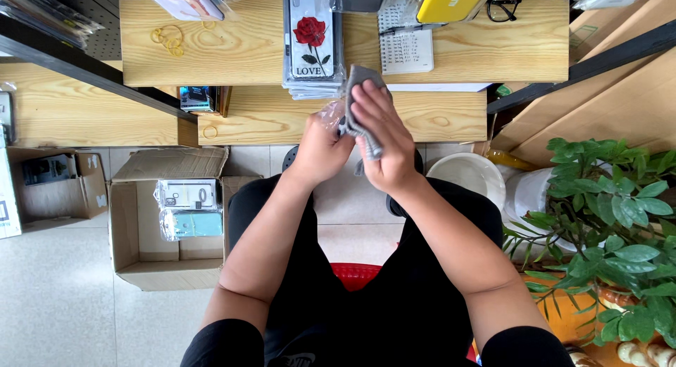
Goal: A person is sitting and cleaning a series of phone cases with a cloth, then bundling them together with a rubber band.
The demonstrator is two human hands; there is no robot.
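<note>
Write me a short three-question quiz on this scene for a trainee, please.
1. True or false: the right hand presses a grey cloth against what the left hand holds.
2. What lies in the open cardboard box on the floor? A) bagged phone cases B) fruit C) shoes
3. What flower is on the top phone case of the stack?

Key: 1 true; 2 A; 3 a red rose.
</note>
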